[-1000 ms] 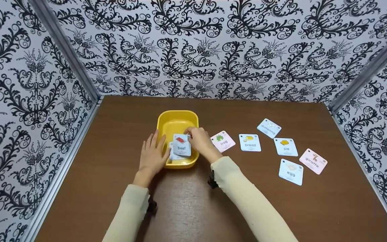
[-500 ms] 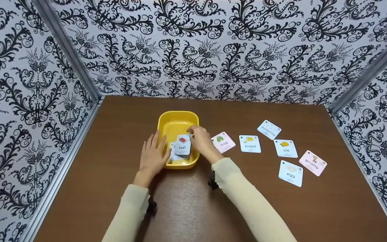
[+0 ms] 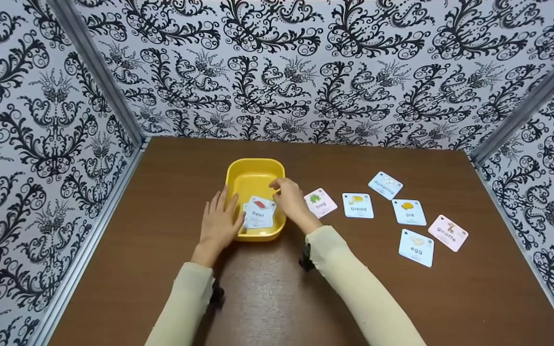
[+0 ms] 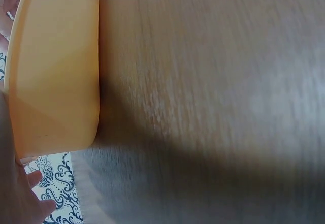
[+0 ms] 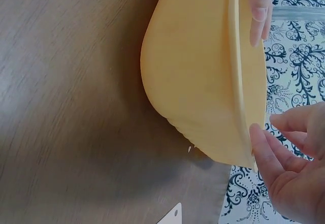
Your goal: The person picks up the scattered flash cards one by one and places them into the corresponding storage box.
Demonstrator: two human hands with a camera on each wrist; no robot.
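A yellow plastic tray [image 3: 256, 164] stands on the table with the "beef" picture card [image 3: 260, 211] inside, lying over another pale blue card [image 3: 251, 224]. Along the tray's left rim rests my left hand [image 3: 217, 223], its fingers straight and spread. My right hand [image 3: 290, 199] is over the right rim, thumb and fingertips apart with nothing between them. In the right wrist view the tray's outer wall [image 5: 193, 76] shows beside my right hand [image 5: 294, 158], but the cards inside are hidden.
To the right lie a frog card [image 3: 320, 203], a bread card [image 3: 358, 205], a pie card [image 3: 409, 212], an egg card [image 3: 416, 247], a giraffe card [image 3: 448, 233] and a dumpling card [image 3: 385, 185]. Patterned panels [image 3: 277, 72] enclose the wooden table [image 3: 176, 173].
My right hand has let go of the beef card, which has dropped flat onto the card below. That hand has shifted slightly right; the left hand has stayed put.
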